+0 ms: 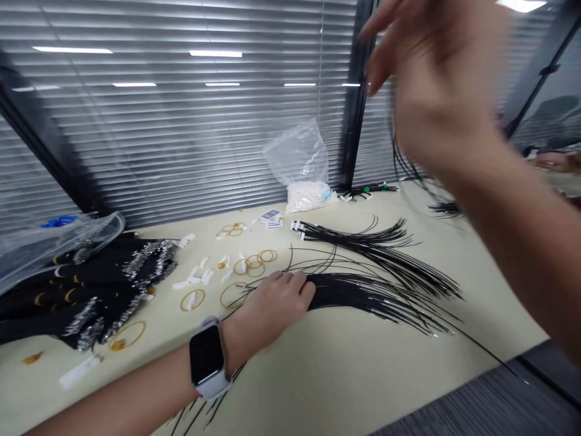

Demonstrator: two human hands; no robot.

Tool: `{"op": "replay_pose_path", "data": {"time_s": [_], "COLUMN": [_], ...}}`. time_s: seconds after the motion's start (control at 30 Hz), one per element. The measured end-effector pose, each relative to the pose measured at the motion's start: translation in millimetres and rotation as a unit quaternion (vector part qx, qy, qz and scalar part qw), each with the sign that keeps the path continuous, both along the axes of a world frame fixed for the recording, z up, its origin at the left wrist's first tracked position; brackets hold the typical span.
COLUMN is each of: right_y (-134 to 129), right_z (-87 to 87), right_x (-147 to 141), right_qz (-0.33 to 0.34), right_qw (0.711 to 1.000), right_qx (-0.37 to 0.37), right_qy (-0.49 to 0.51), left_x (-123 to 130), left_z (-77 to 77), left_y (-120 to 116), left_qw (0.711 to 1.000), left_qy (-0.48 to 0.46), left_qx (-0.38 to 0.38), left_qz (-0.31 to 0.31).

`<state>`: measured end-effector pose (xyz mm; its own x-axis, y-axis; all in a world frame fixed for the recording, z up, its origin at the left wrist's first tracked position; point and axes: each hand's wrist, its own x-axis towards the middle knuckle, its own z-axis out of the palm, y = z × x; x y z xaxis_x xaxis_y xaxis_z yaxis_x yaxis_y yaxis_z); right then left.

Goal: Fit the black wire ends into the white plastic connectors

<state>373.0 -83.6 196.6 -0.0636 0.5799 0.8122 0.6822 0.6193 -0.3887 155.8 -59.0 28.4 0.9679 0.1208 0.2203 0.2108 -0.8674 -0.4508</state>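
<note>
Thin black wires (372, 295) fan out across a cream table (363, 378) in two bundles, the second bundle (381, 248) just behind the first. The left hand (276, 318) lies on the nearer bundle, fingers close together and pressing down, pinching nothing. A smartwatch (206, 354) sits on its wrist. The right hand (436, 79) is raised and blurred, fingers spread; dark strands (402, 160) show below it, but whether it holds them cannot be told. Amber rubber bands (254, 264) and white plastic clips (195, 275) lie left of the wires. Beyond are playing cards (271, 219) and a clear plastic bag (299, 157); black fabric with silver trim (91, 290) lies far left.
</note>
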Motion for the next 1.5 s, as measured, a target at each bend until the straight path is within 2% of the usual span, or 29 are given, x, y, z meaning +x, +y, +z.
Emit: {"op": "replay_pose_path", "data": {"time_s": [0.03,0.1,0.13,0.17,0.23,0.3,0.43,0.5,0.57,0.67,0.77,0.83,0.93,1.0,1.1,1.17,1.3,1.5], "right_y": [10.1,32.8,44.4,55.4,74.4,88.7,105.7,109.9,111.9,110.7,101.6,90.0,68.6,56.9,49.6,50.2,53.1,51.0], "right_z": [-7.2,-24.5,-34.1,-44.0,-64.2,-84.6,-123.9,-138.0,-143.8,-136.2,-123.7,-123.3,-140.2,-158.5,-183.7,-194.4,-202.5,-200.2], "right_x": [-13.3,-39.5,-51.2,-61.9,-80.7,-98.1,-134.4,-148.6,-153.5,-135.2,-88.7,-52.6,-10.9,2.8,8.1,7.8,4.0,-26.0], "right_qz": [0.003,0.007,0.023,0.042,0.058,0.058,0.101,0.143,0.177,0.178,0.128,0.085,0.035,-0.002,-0.064,-0.078,-0.029,0.065], "right_qw": [0.996,0.977,0.956,0.942,0.927,0.917,0.89,0.881,0.883,0.905,0.921,0.913,0.888,0.879,0.887,0.894,0.907,0.925], "right_qx": [0.064,-0.027,-0.078,-0.103,-0.127,-0.144,-0.182,-0.196,-0.201,-0.212,-0.249,-0.294,-0.358,-0.375,-0.365,-0.36,-0.356,-0.319], "right_qy": [-0.062,-0.213,-0.282,-0.315,-0.349,-0.367,-0.405,-0.407,-0.385,-0.322,-0.27,-0.269,-0.287,-0.293,-0.275,-0.254,-0.222,-0.196], "left_x": [1.2,3.5,3.3,1.6,-7.6,-24.3,-67.0,-85.4,-97.9,-104.2,-96.5,-85.2,-61.7,-43.7,-19.0,-8.1,-6.4,-36.5], "left_z": [-3.4,-9.5,-11.5,-12.1,-8.7,1.1,23.8,26.2,20.0,2.9,-8.7,-10.6,-10.1,-10.3,-10.8,-9.5,-2.1,9.5], "left_y": [-0.9,-5.8,-9.1,-12.3,-16.7,-16.2,-0.9,6.9,9.2,0.8,-10.5,-11.3,2.3,18.3,42.1,52.6,56.7,44.7], "left_qw": [1.0,1.0,1.0,1.0,0.999,0.996,0.971,0.962,0.961,0.964,0.965,0.963,0.962,0.961,0.958,0.955,0.95,0.939], "left_qy": [-0.001,-0.006,-0.012,-0.02,-0.044,-0.077,-0.15,-0.154,-0.142,-0.122,-0.103,-0.085,-0.08,-0.089,-0.094,-0.085,-0.048,-0.016], "left_qx": [-0.002,-0.005,-0.005,-0.003,0.005,0.016,0.015,-0.013,-0.045,-0.084,-0.125,-0.158,-0.179,-0.181,-0.195,-0.213,-0.243,-0.251], "left_qz": [0.006,0.011,0.013,0.015,0.023,0.048,0.183,0.223,0.233,0.221,0.205,0.203,0.192,0.189,0.189,0.188,0.189,0.236]}}
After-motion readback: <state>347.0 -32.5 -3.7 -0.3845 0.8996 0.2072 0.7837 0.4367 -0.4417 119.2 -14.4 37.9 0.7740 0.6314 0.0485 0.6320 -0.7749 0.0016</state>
